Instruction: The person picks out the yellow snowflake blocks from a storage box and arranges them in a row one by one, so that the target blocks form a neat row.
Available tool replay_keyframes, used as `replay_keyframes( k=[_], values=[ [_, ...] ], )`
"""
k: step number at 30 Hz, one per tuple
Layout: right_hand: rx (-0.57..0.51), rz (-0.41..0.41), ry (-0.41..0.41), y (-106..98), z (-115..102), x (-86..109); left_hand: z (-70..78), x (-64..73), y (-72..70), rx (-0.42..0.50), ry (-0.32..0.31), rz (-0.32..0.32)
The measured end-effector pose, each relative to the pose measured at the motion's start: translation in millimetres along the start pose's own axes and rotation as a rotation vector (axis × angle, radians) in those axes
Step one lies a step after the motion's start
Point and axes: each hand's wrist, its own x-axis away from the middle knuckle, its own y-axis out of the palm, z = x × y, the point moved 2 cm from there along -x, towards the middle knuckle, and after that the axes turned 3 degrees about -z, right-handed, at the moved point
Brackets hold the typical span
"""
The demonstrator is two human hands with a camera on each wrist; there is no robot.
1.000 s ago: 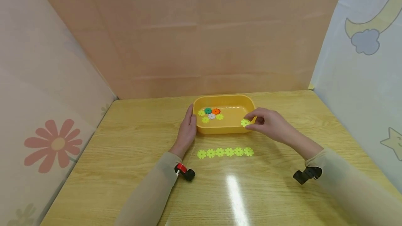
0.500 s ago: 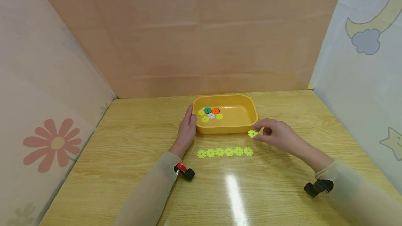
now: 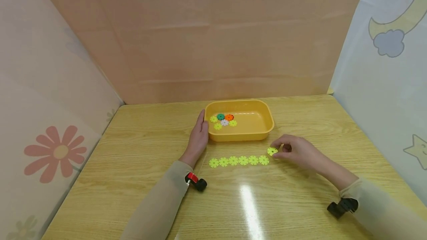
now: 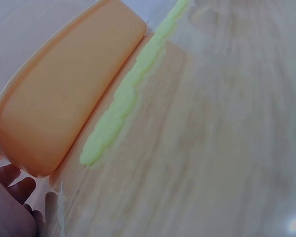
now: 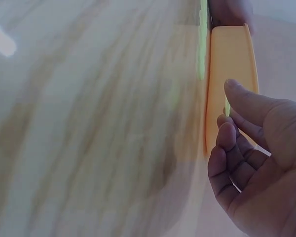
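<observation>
My right hand point(image 3: 295, 151) pinches a yellow-green snowflake disc point(image 3: 272, 151) between thumb and fingers, near the right end of a row of several matching snowflake discs point(image 3: 243, 161) on the table. In the right wrist view the held disc point(image 5: 227, 107) appears edge-on at the fingertips. A yellow plastic tray point(image 3: 240, 137) stands behind the row. My left hand point(image 3: 197, 139) holds the tray's left end; in the left wrist view some curled fingers point(image 4: 22, 188) show by its lower corner. Inside the tray's left half lie yellow-green discs point(image 3: 218, 126), a green, an orange and a white one.
The wooden table point(image 3: 150, 132) ends at a brown back panel point(image 3: 213, 47). Pale printed walls point(image 3: 383, 84) rise on the left and right. A band of glare crosses the table's front. Each wrist wears a black strapped device point(image 3: 343, 207).
My right hand has carried the yellow-green disc out from over the tray's near right corner, toward me and slightly right, to the row's right end. My left hand stays at the tray.
</observation>
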Motion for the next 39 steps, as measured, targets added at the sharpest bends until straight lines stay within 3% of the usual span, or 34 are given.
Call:
replay_keyframes(
  k=[12, 39],
  values=[
    [-0.001, -0.065, 0.029, 6.1, 5.1, 7.6, -1.5, -0.6, -0.7, -0.001, 0.033, 0.007],
    [-0.023, -0.091, 0.015, 8.6, 8.4, 7.9, -1.4, -0.2, -0.2, 0.004, 0.020, -0.002]
  ],
)
